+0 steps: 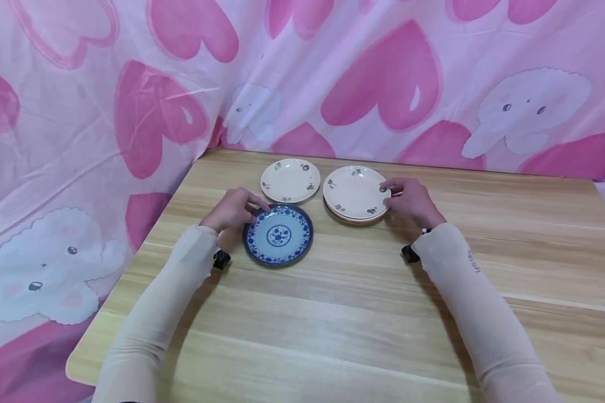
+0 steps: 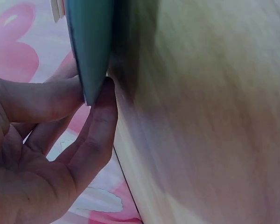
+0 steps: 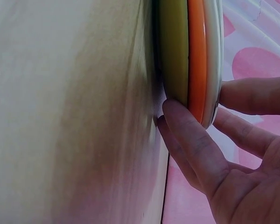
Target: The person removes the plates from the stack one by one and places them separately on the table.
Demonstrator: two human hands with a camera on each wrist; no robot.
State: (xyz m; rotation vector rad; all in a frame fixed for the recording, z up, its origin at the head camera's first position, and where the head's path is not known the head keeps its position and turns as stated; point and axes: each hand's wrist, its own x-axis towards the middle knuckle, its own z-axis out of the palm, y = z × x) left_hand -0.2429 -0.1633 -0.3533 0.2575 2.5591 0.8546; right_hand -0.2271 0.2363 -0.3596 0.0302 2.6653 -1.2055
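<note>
My left hand (image 1: 234, 210) pinches the left rim of a blue-and-white patterned plate (image 1: 278, 235). In the left wrist view the thumb is over the greenish-blue plate (image 2: 89, 46) and a fingertip is under it. My right hand (image 1: 409, 200) grips the right edge of a stack of plates, with a white plate (image 1: 355, 193) bearing small dark motifs on top. Seen from the right wrist, an orange plate (image 3: 197, 60) and a yellow-green plate (image 3: 174, 56) lie beneath the white. There the thumb is on the top side and fingertips reach the bottom rim.
Another white plate (image 1: 291, 180) with similar motifs rests behind the blue one, left of the stack. All stand on a light wooden table (image 1: 312, 336). Pink heart-patterned cloth (image 1: 302, 73) hangs along the table's back and left edges.
</note>
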